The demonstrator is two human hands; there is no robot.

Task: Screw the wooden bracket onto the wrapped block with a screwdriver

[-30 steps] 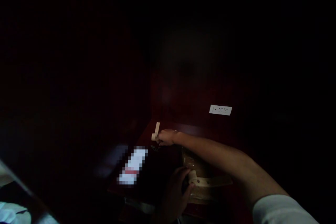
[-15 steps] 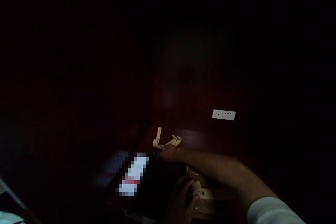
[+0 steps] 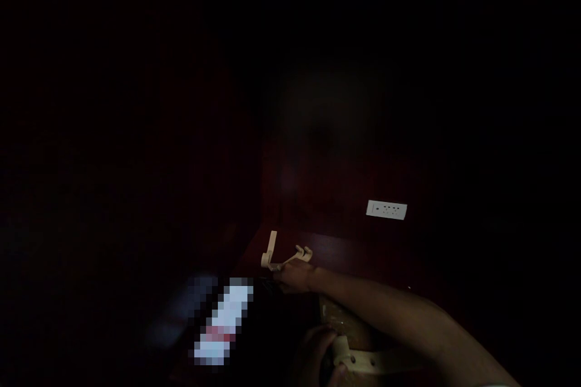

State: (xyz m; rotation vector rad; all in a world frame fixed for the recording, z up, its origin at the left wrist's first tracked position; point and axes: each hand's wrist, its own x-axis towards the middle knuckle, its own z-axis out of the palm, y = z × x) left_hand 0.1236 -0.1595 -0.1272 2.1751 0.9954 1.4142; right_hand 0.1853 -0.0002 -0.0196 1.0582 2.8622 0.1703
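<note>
My left hand (image 3: 313, 354) is low in the middle, mostly in shadow, its fingers closed round the curled end of a cream strap with holes (image 3: 363, 361). That strap lies across a brown, shiny packet-like thing (image 3: 340, 317). From the lower right my right arm reaches across to the left, and my right hand (image 3: 293, 276) is down by a second cream strap-like piece (image 3: 271, 245), bent and with forked, hooked ends. Thin dark things (image 3: 267, 285) show faintly by its fingertips. Darkness hides those fingers, so their grip is unclear.
A bright, pixelated panel (image 3: 224, 320) stands left of my hands, with a dim reflection beside it. On the dark wall behind is a white socket plate (image 3: 387, 210). The dark red tabletop (image 3: 336, 246) meets that wall. Most of the surroundings are black.
The whole view has shifted, so everything sits slightly lower. My right hand stays beside the bent cream piece, and my left hand keeps its hold on the strap.
</note>
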